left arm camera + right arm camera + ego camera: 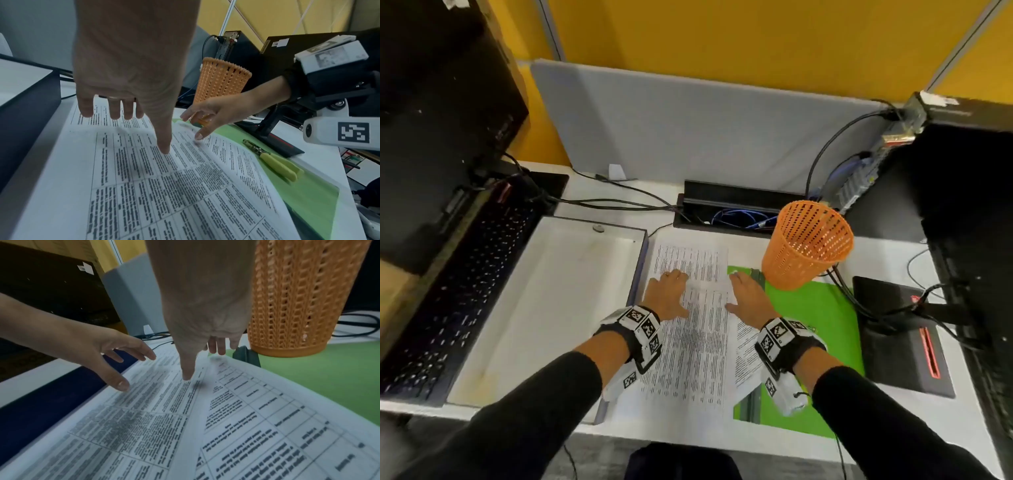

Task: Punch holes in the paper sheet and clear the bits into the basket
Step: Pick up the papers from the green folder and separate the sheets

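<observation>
A printed paper sheet (688, 359) lies lengthwise at the desk's centre, overlapping a second, angled sheet (746, 356) on a green mat (825, 325). My left hand (673, 294) is spread flat over the sheet's upper left, its thumb tip (164, 150) touching the print. My right hand (741, 293) is spread at the sheet's right edge, thumb (186, 377) down on the paper. Neither hand holds anything. The orange mesh basket (808, 250) stands upright just beyond my right hand. A yellow-handled punch (275, 164) lies on the mat, under my right wrist.
An open white box (544, 308) sits left of the paper, with a black keyboard (448, 291) beyond it. A monitor base (900, 335) and cables (859, 301) flank the mat on the right. A cable well (722, 212) lies behind the paper.
</observation>
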### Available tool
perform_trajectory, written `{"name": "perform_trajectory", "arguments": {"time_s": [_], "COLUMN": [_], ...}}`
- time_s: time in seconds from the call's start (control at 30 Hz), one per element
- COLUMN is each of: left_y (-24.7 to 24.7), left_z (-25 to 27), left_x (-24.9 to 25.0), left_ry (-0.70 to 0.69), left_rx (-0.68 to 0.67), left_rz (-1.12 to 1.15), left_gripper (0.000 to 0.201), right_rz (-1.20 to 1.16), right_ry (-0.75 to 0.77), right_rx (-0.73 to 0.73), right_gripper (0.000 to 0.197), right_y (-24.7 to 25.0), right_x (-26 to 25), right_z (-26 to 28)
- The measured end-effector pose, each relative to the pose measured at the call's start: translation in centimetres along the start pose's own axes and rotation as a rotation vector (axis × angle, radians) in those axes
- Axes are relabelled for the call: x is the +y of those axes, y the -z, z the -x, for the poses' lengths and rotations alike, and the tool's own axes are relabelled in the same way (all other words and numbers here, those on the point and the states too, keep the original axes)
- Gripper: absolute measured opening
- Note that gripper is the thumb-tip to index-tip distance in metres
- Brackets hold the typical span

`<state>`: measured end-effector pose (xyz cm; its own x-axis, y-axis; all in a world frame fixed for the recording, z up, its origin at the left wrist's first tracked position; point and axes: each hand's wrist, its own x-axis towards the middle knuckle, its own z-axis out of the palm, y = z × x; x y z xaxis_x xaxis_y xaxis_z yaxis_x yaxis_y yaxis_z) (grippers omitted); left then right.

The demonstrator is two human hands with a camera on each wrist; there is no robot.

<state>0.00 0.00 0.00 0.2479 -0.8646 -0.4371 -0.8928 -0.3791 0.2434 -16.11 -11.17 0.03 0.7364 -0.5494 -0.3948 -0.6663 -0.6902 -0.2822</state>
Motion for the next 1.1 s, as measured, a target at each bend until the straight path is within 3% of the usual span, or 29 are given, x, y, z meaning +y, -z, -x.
{"name": "perform_trajectory", "arguments": {"time_s": [0.2,0.3,0.6,0.7,0.83,1.0,1.1], "left_y": [-1.7,-2.2,-2.3,-2.3,-1.7,-0.1,1.2], "left_z": [-0.9,-1.3,-2.1,-2.1,-2.0,-2.1,-1.8], "left_x": [-0.7,-1.1,-1.8,-1.9,-1.9,-2.4,-2.6], "left_ry": [0.028,0.027,0.025,0.017,0.018,0.084,0.128], "left_rx": [-0.026,-0.014,-0.027,-0.023,0.005,0.13,0.213], "left_rz": [0.007,-0.01,-0.033,-0.041,-0.027,0.076,0.341], "left_gripper": [0.104,0.106,0.107,0.107,0.106,0.108,0.099], "right_rz": [-0.084,-0.043,-0.063,-0.131,-0.339,-0.421,-0.484], "right_ry": [-0.081,-0.115,-0.212,-0.192,-0.147,-0.132,-0.204], "right_rx": [0.001,0.03,-0.105,-0.118,0.035,0.237,0.304], "right_gripper": [0.086,0.088,0.099,0.082,0.026,0.027,0.017], "right_y": [-2.2,-2.6,-1.7,-1.5,-1.7,-1.3,-1.2], "right_x": [0.4,0.6,0.3,0.5,1.3,2.1,2.9], "right_z": [-1.4,-2.2,-3.8,-3.6,-2.8,-1.9,-1.8]}}
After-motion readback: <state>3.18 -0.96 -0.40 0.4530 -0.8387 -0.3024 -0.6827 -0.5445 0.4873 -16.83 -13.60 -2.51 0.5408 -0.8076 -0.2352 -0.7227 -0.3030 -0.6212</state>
